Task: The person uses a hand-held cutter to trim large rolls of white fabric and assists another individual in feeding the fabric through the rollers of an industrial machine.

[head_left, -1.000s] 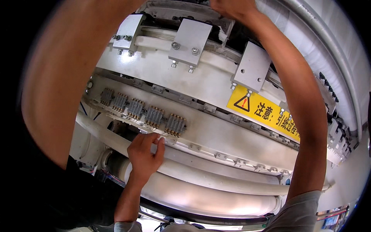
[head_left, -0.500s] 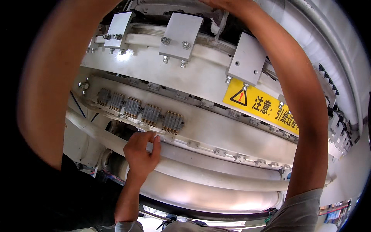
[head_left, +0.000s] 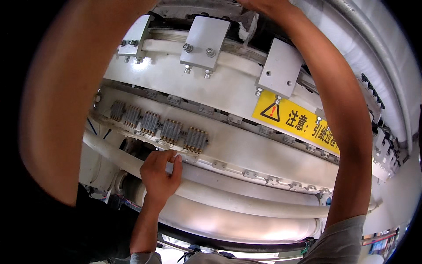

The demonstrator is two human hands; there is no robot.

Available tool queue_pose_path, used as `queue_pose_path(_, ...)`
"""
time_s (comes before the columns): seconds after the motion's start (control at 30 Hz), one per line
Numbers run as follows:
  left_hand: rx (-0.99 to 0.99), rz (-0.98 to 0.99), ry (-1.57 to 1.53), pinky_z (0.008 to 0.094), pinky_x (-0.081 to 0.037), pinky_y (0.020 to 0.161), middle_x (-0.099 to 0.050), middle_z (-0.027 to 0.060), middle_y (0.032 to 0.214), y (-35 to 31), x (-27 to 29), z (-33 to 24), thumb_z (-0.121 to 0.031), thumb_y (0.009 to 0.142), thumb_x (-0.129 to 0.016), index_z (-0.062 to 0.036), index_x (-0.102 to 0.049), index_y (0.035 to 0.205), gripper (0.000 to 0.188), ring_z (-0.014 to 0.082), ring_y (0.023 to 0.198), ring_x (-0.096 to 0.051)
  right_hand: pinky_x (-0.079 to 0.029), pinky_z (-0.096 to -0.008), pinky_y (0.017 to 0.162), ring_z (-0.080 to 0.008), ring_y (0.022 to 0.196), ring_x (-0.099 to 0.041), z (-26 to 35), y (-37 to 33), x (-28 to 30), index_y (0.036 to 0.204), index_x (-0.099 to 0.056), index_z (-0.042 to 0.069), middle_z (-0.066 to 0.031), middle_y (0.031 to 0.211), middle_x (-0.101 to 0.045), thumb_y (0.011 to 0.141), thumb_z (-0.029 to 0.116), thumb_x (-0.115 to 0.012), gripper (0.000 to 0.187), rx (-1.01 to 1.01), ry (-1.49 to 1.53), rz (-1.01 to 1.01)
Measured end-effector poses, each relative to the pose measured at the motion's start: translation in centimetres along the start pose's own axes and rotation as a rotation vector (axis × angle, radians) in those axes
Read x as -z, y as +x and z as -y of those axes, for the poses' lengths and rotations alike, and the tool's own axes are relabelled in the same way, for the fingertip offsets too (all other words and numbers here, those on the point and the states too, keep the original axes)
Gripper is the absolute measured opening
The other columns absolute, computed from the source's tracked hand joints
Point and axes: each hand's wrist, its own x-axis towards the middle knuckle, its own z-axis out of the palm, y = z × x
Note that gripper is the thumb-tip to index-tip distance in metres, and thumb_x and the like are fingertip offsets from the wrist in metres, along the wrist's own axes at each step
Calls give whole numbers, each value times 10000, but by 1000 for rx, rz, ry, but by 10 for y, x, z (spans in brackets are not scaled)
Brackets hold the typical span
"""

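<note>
My left hand (head_left: 157, 176) is raised to the lower edge of a long white beam (head_left: 263, 152), below a row of grey fitting blocks (head_left: 195, 140) with brass-coloured ends. Its fingers are bent, with thumb and forefinger close together at that edge; whatever lies between the tips is hidden. Reaching up along the right side, my right arm (head_left: 347, 114) passes in front of a yellow warning sign (head_left: 285, 116). My right hand (head_left: 266, 5) is at the top edge by dark machine parts, next to a torn whitish scrap (head_left: 248, 28). Its fingers are cut off by the frame.
A co-worker's bare arm (head_left: 66, 101) with a black sleeve spans the left side. Metal clamp blocks (head_left: 204, 42) with protruding bolts line the upper beam. Below run a white pipe (head_left: 228, 198) and a wide pale roller (head_left: 246, 215). A toothed metal part (head_left: 384, 152) sticks out at right.
The co-worker's arm has shifted to the right, covering more of the upper beam's left end. My right hand sits very slightly lower in the picture. My left hand stays almost in place.
</note>
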Motion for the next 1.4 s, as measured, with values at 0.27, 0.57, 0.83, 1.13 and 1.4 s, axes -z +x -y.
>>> queue_pose_path(0.27,7,10,-43,375,-516,655,-683,91,812,0,-2,0,-98,892,-736,-50,-693,923,72,256,717,-654,-585,-527,716,-440,754,-722,-11,-12,12,872,-685,-42,-292,797,-708,858,267,-628,314,47,8,-111)
queue_pose_path(0.57,-10,13,-21,398,-522,674,-685,79,796,2,-4,-1,-85,860,-745,-50,-692,913,83,283,733,-664,-583,-539,721,-462,781,-709,-15,-11,22,805,-662,-20,-290,833,-709,853,239,-622,266,52,38,-133)
queue_pose_path(0.83,-5,32,11,381,-520,666,-681,80,793,3,2,-4,-43,852,-731,-50,-677,901,74,265,717,-657,-591,-530,768,-476,840,-716,-6,-22,32,790,-715,-32,-304,863,-716,805,221,-633,266,-96,96,163)
queue_pose_path(1.13,18,22,-35,382,-516,668,-684,69,790,3,-3,-6,-45,850,-736,-53,-677,903,79,260,719,-658,-577,-534,796,-489,854,-705,-31,-8,4,749,-693,-75,-349,872,-688,815,241,-600,336,63,3,36)
queue_pose_path(1.4,-5,8,-34,384,-515,659,-683,76,782,3,-6,-6,-52,852,-745,-43,-686,903,78,266,714,-657,-549,-546,845,-537,910,-676,-37,-13,-1,798,-704,-114,-389,907,-673,811,231,-579,367,-93,278,-58)
